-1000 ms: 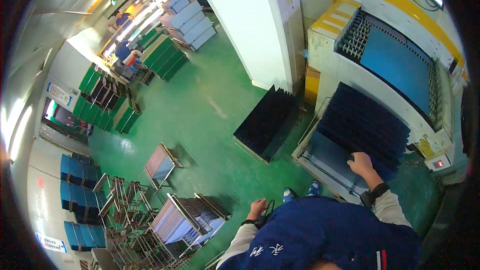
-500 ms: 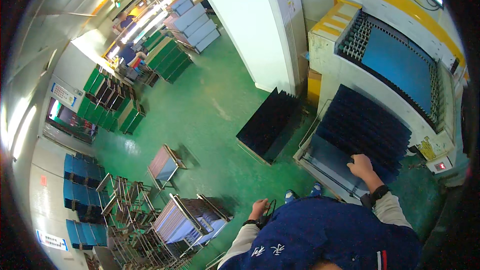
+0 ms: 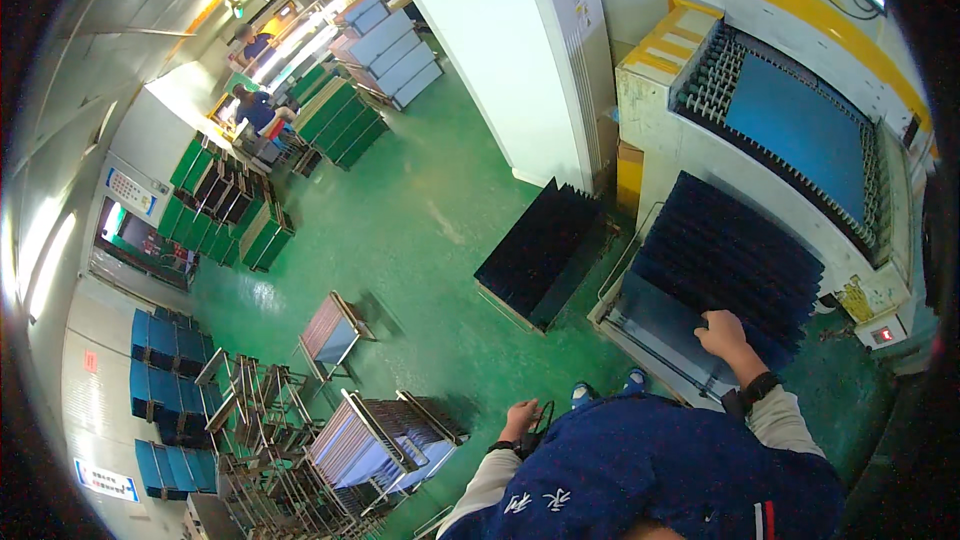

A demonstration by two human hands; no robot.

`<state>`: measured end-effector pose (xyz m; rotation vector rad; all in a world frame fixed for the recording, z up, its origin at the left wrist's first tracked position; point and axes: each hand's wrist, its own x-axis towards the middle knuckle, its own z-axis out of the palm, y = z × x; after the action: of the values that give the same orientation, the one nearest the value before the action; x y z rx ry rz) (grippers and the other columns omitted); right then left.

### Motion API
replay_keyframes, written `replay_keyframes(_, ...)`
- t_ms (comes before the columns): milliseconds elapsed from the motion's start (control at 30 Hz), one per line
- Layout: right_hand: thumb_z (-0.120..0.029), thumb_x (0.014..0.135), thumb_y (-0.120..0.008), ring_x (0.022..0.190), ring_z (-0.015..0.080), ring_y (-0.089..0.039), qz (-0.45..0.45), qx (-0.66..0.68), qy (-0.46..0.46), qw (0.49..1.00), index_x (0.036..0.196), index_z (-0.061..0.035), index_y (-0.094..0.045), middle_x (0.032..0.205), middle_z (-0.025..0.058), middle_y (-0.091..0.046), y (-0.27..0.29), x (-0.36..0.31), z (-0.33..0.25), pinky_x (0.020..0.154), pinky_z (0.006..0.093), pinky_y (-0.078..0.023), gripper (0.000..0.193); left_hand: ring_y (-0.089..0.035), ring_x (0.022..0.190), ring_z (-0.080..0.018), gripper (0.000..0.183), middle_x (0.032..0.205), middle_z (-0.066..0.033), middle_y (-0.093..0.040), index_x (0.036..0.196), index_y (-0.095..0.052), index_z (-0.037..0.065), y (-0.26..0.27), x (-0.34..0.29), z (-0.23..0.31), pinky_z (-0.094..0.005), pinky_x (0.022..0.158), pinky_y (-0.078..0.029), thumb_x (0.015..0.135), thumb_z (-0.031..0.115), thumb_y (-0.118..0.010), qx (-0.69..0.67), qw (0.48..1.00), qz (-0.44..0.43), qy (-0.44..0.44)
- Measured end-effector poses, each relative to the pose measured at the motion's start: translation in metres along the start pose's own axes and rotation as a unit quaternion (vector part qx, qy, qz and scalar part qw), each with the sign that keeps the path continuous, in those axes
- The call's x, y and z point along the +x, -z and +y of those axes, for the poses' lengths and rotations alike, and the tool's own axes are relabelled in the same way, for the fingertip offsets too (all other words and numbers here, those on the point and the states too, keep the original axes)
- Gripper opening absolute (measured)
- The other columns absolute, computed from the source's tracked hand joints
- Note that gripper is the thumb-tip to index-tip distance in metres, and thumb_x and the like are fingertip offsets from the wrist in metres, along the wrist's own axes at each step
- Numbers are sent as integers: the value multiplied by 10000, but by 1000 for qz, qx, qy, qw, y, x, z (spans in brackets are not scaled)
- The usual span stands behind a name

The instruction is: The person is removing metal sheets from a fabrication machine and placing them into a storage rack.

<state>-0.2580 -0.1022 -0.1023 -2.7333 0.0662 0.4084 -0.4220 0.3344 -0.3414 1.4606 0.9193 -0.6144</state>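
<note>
My right hand is closed at the near edge of a row of dark blue panels. These panels stand tilted in a wheeled metal rack at my right front. Whether the fingers pinch a panel edge is hidden. Low beside my body, my left hand has its fingers curled, and a thin black loop shows next to it. What that hand holds, if anything, cannot be made out.
A roller machine with a flat blue panel on its rollers stands beyond the rack. Another stack of dark panels sits on the green floor. Metal racks crowd the lower left. A tall white cabinet rises ahead.
Both of my hands keep their places and the view has shifted only slightly. Far off at the upper left, a co-worker's head and upper body show more clearly now.
</note>
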Motion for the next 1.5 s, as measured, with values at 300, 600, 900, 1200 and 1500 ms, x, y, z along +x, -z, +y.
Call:
replay_keyframes(300,-224,662,-658,873,350,-587,-5,15,7,1000,963,10,-628,909,224,-610,4,0,-5,796,398,-459,383,-608,648,-166,356,833,-78,-635,994,-586,5,6,13,-18,-271,542,-477,822,316,-568,-42,999,-12,-6)
replay_keyframes(600,-262,682,-645,844,353,-594,0,2,8,1000,921,-28,-644,884,211,-617,5,-2,-4,764,429,-468,334,-613,631,-164,338,822,-74,-633,952,-587,8,1,14,-14,-270,504,-461,819,317,-570,-43,999,-7,1)
replay_keyframes(900,-260,686,-651,848,350,-597,6,-1,3,1000,947,-27,-641,889,205,-621,2,-2,0,769,422,-470,350,-608,611,-155,320,814,-60,-639,938,-600,31,-2,9,-7,-271,490,-458,818,325,-561,-20,1000,-8,-7)
replay_keyframes(1200,-249,682,-660,875,346,-590,-10,3,-11,1000,973,-21,-632,919,210,-615,5,-4,-8,793,407,-463,371,-594,585,-164,328,784,-62,-631,936,-597,21,5,16,-16,-272,487,-458,819,325,-567,-40,999,-12,-17)
replay_keyframes(1500,-264,699,-655,880,340,-592,-2,-5,-11,1000,985,-37,-632,930,196,-618,2,-5,-4,794,410,-466,365,-624,653,-180,326,824,-81,-633,960,-578,11,4,13,-9,-280,531,-483,828,308,-560,-45,999,-19,-1)
